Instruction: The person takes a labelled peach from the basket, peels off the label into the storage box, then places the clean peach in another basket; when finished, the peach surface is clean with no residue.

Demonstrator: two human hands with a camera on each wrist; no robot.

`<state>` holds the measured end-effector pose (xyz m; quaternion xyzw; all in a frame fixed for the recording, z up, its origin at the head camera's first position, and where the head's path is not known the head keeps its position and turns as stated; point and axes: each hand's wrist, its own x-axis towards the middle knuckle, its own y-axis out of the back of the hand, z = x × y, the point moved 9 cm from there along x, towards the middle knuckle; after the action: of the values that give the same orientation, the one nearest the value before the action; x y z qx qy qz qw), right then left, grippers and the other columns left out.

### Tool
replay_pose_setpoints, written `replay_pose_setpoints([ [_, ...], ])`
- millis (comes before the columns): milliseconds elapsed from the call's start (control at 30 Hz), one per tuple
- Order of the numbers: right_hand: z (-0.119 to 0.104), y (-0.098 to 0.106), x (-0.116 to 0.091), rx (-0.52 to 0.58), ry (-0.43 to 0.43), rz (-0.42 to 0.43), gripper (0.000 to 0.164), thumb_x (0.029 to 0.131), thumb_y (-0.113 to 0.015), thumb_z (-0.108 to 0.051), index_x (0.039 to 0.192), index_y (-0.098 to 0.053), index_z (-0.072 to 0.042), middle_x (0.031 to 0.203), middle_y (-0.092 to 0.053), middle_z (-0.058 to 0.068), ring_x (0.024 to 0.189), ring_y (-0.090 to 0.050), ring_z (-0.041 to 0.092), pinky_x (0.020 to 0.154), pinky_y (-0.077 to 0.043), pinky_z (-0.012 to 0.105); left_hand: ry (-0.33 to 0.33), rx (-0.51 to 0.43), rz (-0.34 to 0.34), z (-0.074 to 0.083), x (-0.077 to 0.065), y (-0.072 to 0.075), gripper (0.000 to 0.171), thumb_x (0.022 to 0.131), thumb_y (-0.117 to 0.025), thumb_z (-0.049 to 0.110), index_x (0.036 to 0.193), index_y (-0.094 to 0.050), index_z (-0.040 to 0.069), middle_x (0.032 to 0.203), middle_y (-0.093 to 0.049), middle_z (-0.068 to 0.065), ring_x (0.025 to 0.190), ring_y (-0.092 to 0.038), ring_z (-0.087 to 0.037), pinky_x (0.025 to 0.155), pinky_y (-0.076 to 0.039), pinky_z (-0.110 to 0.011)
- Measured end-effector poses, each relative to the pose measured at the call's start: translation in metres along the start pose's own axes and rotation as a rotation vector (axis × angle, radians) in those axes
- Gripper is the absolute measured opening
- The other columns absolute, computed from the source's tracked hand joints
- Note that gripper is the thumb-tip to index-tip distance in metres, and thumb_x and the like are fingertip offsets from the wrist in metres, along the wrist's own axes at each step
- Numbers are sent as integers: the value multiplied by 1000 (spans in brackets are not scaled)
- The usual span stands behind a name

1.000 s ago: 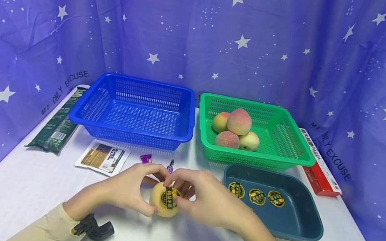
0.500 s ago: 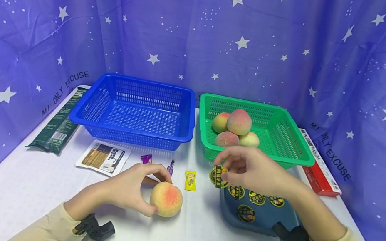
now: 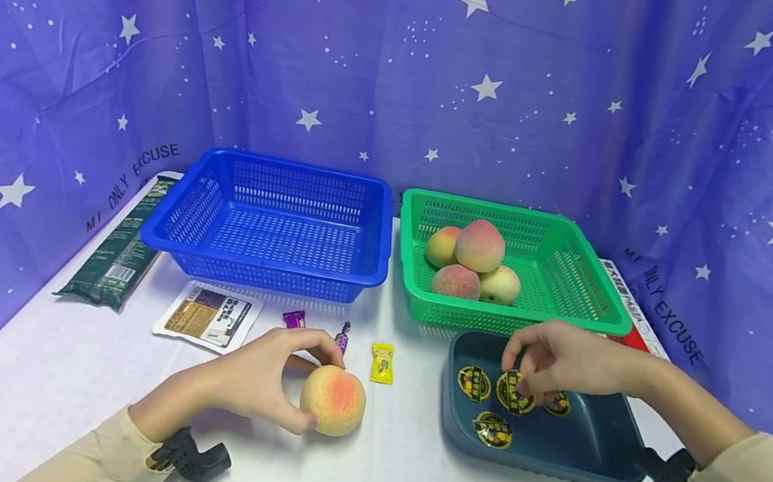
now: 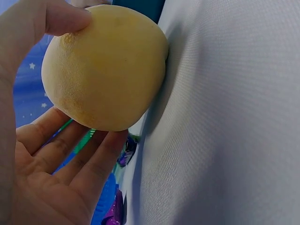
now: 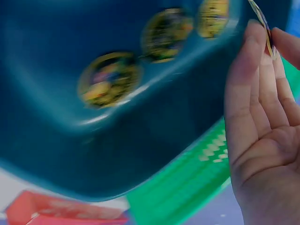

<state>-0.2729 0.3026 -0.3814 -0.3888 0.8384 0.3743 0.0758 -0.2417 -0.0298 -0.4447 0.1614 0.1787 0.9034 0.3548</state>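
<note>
A yellow peach [image 3: 333, 403] with a red blush rests on the white table, also filling the top of the left wrist view. My left hand [image 3: 266, 378] holds it, thumb on the near side and fingers on the far side. My right hand [image 3: 565, 362] is over the dark teal tray [image 3: 588, 454]. Thumb and fingertips pinch a round black-and-gold sticker [image 3: 516, 392], which appears edge-on in the right wrist view [image 5: 265, 28]. More such stickers [image 3: 493, 430] lie on the tray's bottom, one of them partly behind the right hand.
A blue basket [image 3: 262, 262] stands at back left. Beside it, a green basket [image 3: 495, 321] holds several peaches [image 3: 480, 246]. Small candies, including a yellow one [image 3: 382, 363], lie in mid-table. A white pouch [image 3: 207, 316], green packet [image 3: 119, 249] and red pasta box [image 3: 632, 339] lie around.
My right hand has left the peach and moved right to the tray, carrying the sticker off the peach's surface. My left hand keeps its hold on the peach.
</note>
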Motion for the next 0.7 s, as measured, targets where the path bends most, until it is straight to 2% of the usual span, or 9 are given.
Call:
replay_pose_setpoints([
  [100,21,-5,-6,-16,-53,-23,23,97,-78,-5,119,-69,-2,81,-72,7,70,-66,19,66,-64,34,5,-4,-2,0,0,0,66,72,-96,10,131,-67,20,128,-71,2,130,-69,-19,116,-59,-31],
  [233,41,-12,-14,-18,-80,-36,21,97,-76,-4,117,-69,-2,80,-71,4,70,-65,16,66,-62,31,22,8,0,-2,0,0,66,72,-95,9,130,-68,23,128,-72,6,130,-69,-16,117,-58,-31],
  [433,46,-19,-21,-36,-62,-26,20,97,-76,-3,114,-67,-4,82,-72,4,71,-67,15,65,-63,30,17,21,1,-1,-1,1,67,71,-96,11,131,-68,22,129,-73,6,130,-69,-17,118,-58,-32],
  [567,42,-20,-26,-155,-60,6,20,96,-82,-10,110,-69,-9,89,-74,1,71,-68,12,63,-62,28,6,10,-2,0,-1,1,66,72,-96,10,131,-68,21,128,-73,4,130,-69,-18,118,-58,-32],
  [700,38,-13,-35,-300,-111,71,23,93,-88,-19,110,-73,-13,91,-75,-5,62,-67,10,56,-61,26,10,7,-3,0,-1,0,66,71,-95,9,130,-68,22,128,-73,6,130,-69,-16,117,-58,-32],
])
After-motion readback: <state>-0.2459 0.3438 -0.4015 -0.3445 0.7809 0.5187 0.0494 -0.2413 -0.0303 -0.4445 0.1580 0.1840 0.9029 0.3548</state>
